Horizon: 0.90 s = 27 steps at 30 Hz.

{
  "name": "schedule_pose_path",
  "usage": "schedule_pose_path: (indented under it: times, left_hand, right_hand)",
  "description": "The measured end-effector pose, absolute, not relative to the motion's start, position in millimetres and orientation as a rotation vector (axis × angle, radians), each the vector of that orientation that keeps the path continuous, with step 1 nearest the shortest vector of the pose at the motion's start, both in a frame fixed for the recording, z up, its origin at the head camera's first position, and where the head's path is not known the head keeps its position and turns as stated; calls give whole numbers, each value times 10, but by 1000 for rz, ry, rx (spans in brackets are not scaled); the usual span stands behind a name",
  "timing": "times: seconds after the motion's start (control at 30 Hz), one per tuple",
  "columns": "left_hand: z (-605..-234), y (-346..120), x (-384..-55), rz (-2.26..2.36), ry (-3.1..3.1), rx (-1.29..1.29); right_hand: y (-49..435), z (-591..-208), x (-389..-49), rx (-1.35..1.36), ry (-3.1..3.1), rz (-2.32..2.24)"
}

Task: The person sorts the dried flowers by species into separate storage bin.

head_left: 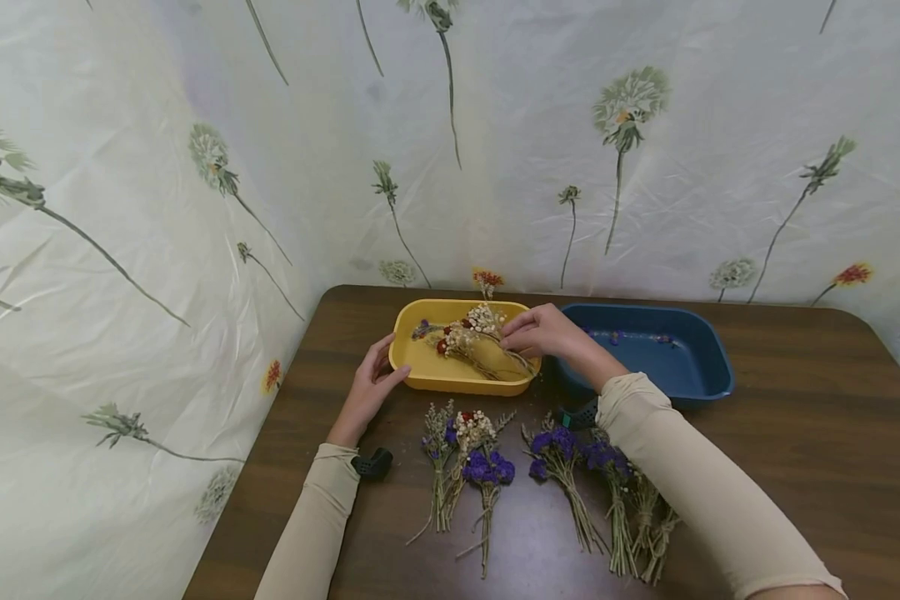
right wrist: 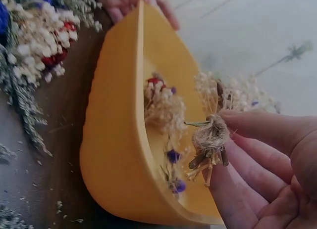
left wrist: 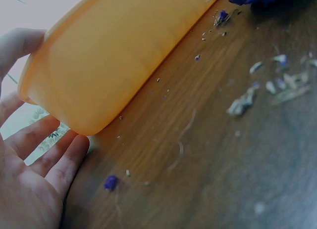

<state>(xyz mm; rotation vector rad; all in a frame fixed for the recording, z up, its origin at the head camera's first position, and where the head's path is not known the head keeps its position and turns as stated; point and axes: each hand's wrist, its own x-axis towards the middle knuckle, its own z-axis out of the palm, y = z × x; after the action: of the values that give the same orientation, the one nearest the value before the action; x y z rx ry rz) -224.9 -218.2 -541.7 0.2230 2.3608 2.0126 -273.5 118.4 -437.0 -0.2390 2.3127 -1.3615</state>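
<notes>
My left hand point(head_left: 375, 379) grips the left end of a yellow plastic tub point(head_left: 457, 385), thumb at the rim and fingers round the outer side in the left wrist view. Over the tub's right side, my right hand point(head_left: 543, 332) pinches a small dried flower bouquet point(right wrist: 210, 137) by its twine-wrapped stems. Its pale blossoms point away from the palm in the right wrist view. Inside the tub lies another dried bunch point(right wrist: 165, 108) with white and red heads, plus small purple bits point(right wrist: 179, 184).
A blue tub point(head_left: 663, 358) with purple petals in it stands right of the yellow one. In front lie several dried bouquets: a left group point(head_left: 487, 471) and a right group point(head_left: 562, 454), partly under my right forearm. Loose petals point(left wrist: 111, 182) dot the brown table point(head_left: 810, 433). A floral curtain hangs behind.
</notes>
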Motion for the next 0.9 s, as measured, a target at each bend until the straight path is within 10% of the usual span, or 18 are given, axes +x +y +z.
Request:
schedule_pose_path:
  times: [0.9]
  left_hand:
    - [-5134, -2132, -2139, 1997, 2321, 175]
  right_hand:
    - [785, -4604, -3036, -602, 2300, -1056]
